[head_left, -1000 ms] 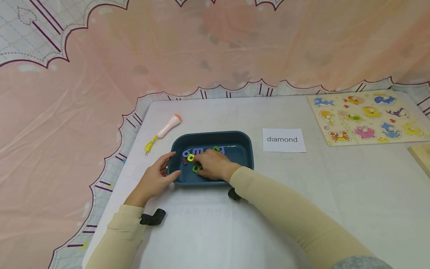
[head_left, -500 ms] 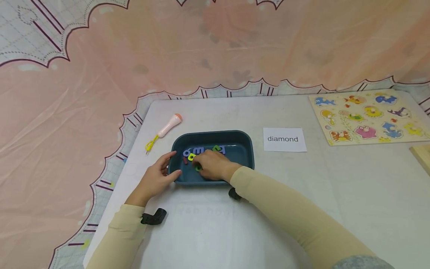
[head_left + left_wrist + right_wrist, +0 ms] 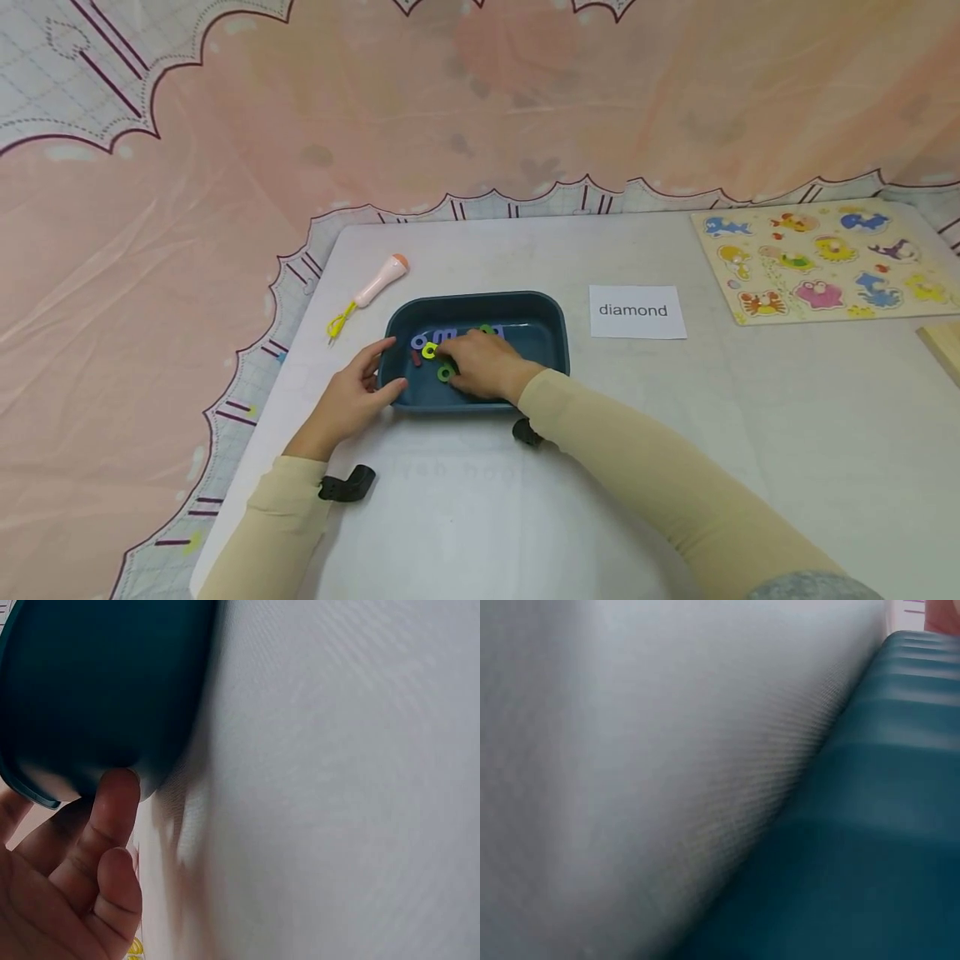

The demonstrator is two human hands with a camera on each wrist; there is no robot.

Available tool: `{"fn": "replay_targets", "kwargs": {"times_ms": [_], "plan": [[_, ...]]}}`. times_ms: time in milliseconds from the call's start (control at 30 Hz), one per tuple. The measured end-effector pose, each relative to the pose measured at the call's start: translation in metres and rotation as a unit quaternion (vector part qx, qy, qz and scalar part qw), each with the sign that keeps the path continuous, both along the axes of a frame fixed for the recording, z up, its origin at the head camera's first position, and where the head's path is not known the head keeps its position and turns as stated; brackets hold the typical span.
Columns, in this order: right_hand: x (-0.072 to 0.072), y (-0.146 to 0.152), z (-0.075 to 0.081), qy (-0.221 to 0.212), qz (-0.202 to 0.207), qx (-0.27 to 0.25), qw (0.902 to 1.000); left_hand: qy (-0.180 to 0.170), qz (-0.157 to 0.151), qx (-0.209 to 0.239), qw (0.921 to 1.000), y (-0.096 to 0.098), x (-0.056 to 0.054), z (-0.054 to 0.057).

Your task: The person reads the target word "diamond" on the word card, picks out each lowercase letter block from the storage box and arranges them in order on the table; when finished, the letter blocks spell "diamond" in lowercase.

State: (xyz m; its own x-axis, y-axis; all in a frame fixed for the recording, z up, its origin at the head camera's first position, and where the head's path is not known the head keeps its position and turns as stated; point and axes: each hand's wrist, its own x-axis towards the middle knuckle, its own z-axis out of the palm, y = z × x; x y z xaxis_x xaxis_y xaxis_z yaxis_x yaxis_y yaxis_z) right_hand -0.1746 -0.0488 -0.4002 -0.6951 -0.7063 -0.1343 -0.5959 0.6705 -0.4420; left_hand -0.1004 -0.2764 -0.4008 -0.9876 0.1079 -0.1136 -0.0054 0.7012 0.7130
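In the head view, a dark teal tray (image 3: pixel 536 304) holds several small coloured letters. My left hand (image 3: pixel 347 407) grips its left end, with the thumb at the near corner. The left wrist view shows fingertips (image 3: pixel 118 791) against the tray wall (image 3: pixel 112 690). My right hand (image 3: pixel 486 365) reaches inside, fingers down among the letters, the thumb and forefinger apart. Beside them lie a green ring-shaped letter (image 3: pixel 445 373) and a yellow letter (image 3: pixel 430 351). A purple o (image 3: pixel 418 342), purple m (image 3: pixel 444 335) and dark red bar-shaped letter (image 3: pixel 416 358) lie leftward. The hand partly covers others.
A white card (image 3: pixel 637 312) reading "diamond" lies right of the tray. A pink-handled tool (image 3: pixel 381 282) with a yellow end lies behind left. An animal puzzle board (image 3: pixel 828 262) is at the back right, and a wooden board edge (image 3: pixel 941 354) at the right.
My right thumb and fingers have shifted slightly off the green ring-shaped letter, which shows more fully now than half a second ago. My left hand stays at the tray's end.
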Motion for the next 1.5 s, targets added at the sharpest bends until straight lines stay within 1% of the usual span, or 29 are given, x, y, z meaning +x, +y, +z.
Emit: {"fn": "replay_targets", "kwargs": {"times_ms": [133,300,533,767,900,1033,1167,1333,1500], "plan": [[-0.001,0.001,-0.001,0.001,0.006,0.002,1.0,-0.001,0.002,0.0,1.0,0.001,-0.002,-0.001],[-0.002,0.003,0.002,0.014,0.005,-0.018,0.9997,0.0,0.004,0.004,1.0,0.001,-0.002,-0.002],[0.004,0.017,0.015,0.013,-0.009,-0.048,0.9987,0.003,0.005,-0.001,1.0,0.0,-0.001,-0.002],[0.013,0.048,0.024,0.013,-0.022,-0.068,0.9973,0.005,0.006,0.007,0.9999,0.001,-0.001,-0.003],[0.017,0.068,0.027,0.032,-0.024,-0.086,0.9955,0.015,0.006,0.004,0.9999,0.001,-0.001,-0.004],[0.017,0.086,0.029,0.056,-0.032,-0.106,0.9923,0.023,0.001,0.006,0.9997,0.0,-0.001,-0.006],[0.018,0.105,0.033,0.066,-0.046,-0.116,0.9901,0.022,0.001,0.011,0.9997,-0.001,-0.002,-0.009],[0.018,0.129,0.036,0.074,-0.08,-0.114,0.9875,0.019,0.005,0.015,0.9997,-0.001,-0.003,-0.011],[0.016,0.151,0.034,0.078,-0.115,-0.106,0.9846,0.022,0.005,0.017,0.9996,-0.002,-0.002,-0.012]]}}
